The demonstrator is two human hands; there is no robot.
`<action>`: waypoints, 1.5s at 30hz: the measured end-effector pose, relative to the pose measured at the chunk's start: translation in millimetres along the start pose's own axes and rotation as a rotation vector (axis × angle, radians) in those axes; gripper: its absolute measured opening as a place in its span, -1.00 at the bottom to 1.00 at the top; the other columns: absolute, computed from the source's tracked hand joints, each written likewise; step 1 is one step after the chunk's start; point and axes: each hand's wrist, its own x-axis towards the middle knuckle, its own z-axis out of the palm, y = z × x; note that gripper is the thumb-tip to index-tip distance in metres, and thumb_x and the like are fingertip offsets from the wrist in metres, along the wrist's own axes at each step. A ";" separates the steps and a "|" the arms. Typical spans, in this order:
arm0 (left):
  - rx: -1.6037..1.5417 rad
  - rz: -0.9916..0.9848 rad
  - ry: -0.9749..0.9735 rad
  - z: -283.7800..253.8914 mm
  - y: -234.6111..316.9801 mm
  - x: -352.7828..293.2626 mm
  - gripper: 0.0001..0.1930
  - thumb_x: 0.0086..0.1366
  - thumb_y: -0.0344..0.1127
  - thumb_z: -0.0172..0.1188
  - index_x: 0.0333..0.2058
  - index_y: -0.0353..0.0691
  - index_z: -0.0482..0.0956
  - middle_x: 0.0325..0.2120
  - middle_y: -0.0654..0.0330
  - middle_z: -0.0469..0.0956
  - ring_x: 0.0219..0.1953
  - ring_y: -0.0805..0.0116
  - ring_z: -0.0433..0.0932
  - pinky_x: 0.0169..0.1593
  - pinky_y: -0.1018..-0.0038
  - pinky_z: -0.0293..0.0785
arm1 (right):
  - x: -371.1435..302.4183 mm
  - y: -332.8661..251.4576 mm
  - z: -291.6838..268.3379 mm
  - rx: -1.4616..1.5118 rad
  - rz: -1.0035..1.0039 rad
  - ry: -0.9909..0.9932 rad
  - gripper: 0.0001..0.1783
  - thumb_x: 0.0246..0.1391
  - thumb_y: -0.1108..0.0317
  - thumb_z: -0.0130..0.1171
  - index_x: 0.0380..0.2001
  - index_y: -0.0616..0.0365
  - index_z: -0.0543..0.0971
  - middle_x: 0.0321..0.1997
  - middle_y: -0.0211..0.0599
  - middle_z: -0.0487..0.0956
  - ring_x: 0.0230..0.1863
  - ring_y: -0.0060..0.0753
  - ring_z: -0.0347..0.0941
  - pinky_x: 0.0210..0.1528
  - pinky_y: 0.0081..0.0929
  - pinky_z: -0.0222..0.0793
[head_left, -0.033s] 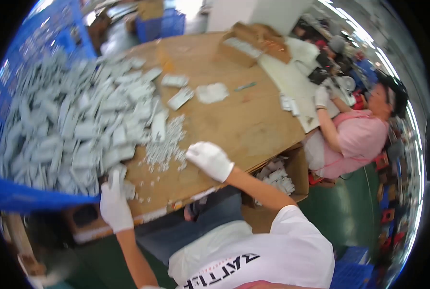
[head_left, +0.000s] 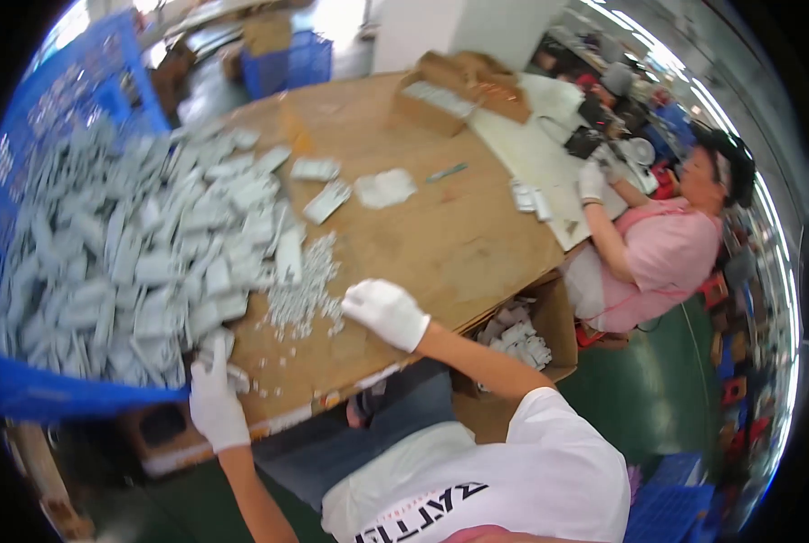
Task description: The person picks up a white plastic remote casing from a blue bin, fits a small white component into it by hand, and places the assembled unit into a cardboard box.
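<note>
My left hand (head_left: 216, 409), in a white glove, is closed around a flat light-grey plastic piece (head_left: 223, 345) at the near edge of the table, beside the big heap. My right hand (head_left: 386, 314), also gloved, hovers at the right side of a pile of tiny grey parts (head_left: 306, 291). Its fingers are drawn together, and whatever they may hold is too small to see. The heap of grey plastic pieces (head_left: 160, 240) spreads over the left of the table, bordered by blue plastic crate walls (head_left: 78, 391).
Two loose grey pieces (head_left: 326, 201), a white sheet (head_left: 385, 188) and a thin green tool (head_left: 447, 172) lie on the brown tabletop (head_left: 459, 240). Below its right edge stands a carton (head_left: 563, 330) of white pieces. A co-worker (head_left: 667, 249) in pink works at the right.
The whole view has tilted and shifted slightly. My hands stay in much the same places relative to the parts.
</note>
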 end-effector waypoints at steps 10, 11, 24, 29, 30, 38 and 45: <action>0.160 0.014 0.299 -4.7 9.1 7.5 -0.82 0.06 -0.45 0.35 -0.31 -0.15 0.66 -0.39 0.13 0.38 -0.28 0.08 0.48 -0.20 0.21 0.42 | 2.1 1.4 -11.6 -0.025 0.069 -0.290 -0.96 0.00 0.39 0.16 -0.42 0.04 0.54 -0.35 -0.27 0.47 -0.25 -0.23 0.53 -0.20 -0.32 0.50; 0.148 -0.026 0.313 -11.4 16.7 8.0 -0.89 0.13 -0.42 0.34 -0.33 -0.16 0.65 -0.36 0.13 0.43 -0.26 0.09 0.48 -0.20 0.22 0.41 | 5.3 0.5 -14.5 -0.008 0.116 -0.360 -0.96 0.01 0.41 0.16 -0.41 0.04 0.56 -0.35 -0.23 0.49 -0.25 -0.19 0.56 -0.22 -0.28 0.53; -1.230 -0.314 0.039 -21.5 78.0 5.4 -0.65 0.27 -0.41 0.22 0.01 -0.42 0.60 -0.10 0.08 0.66 -0.06 0.34 0.59 0.08 0.39 0.50 | 54.8 -35.9 -19.0 0.167 0.391 0.110 -0.88 0.02 0.49 0.21 -0.34 0.05 0.54 -0.39 -0.26 0.50 -0.35 -0.16 0.57 -0.26 -0.27 0.53; -1.024 -0.073 0.040 4.3 121.3 11.8 -0.48 0.12 -0.27 0.38 0.07 -0.31 0.58 -0.08 -0.04 0.66 -0.03 0.17 0.65 0.08 0.35 0.51 | 71.9 -76.6 -36.6 0.568 0.383 0.221 -0.87 0.05 0.54 0.25 -0.30 0.15 0.56 -0.30 -0.16 0.53 -0.23 -0.06 0.54 -0.15 -0.24 0.48; -0.975 -0.076 0.084 1.5 130.2 11.1 -0.50 0.12 -0.31 0.37 0.07 -0.27 0.57 -0.09 -0.05 0.66 -0.05 0.15 0.67 0.06 0.35 0.52 | 70.5 -74.2 -33.5 0.510 0.366 0.254 -0.85 0.02 0.56 0.26 -0.31 0.16 0.57 -0.30 -0.16 0.52 -0.26 -0.09 0.52 -0.17 -0.29 0.48; -0.959 -0.167 0.184 -0.3 123.1 0.4 -0.59 0.14 -0.40 0.31 0.01 -0.28 0.59 -0.15 0.03 0.68 -0.10 0.26 0.69 0.00 0.41 0.55 | 73.3 -91.3 -12.6 0.509 0.401 0.167 -0.85 -0.03 0.51 0.32 -0.35 0.08 0.63 -0.26 -0.27 0.44 -0.21 -0.19 0.48 -0.20 -0.32 0.45; -0.756 -0.132 0.261 15.0 130.0 10.5 -0.64 0.17 -0.40 0.30 -0.02 -0.18 0.61 -0.17 0.09 0.66 -0.18 0.20 0.68 -0.10 0.38 0.57 | 71.5 -79.8 -6.7 0.434 0.470 0.230 -0.87 -0.02 0.52 0.29 -0.37 0.08 0.58 -0.23 -0.21 0.48 -0.21 -0.08 0.50 -0.19 -0.23 0.44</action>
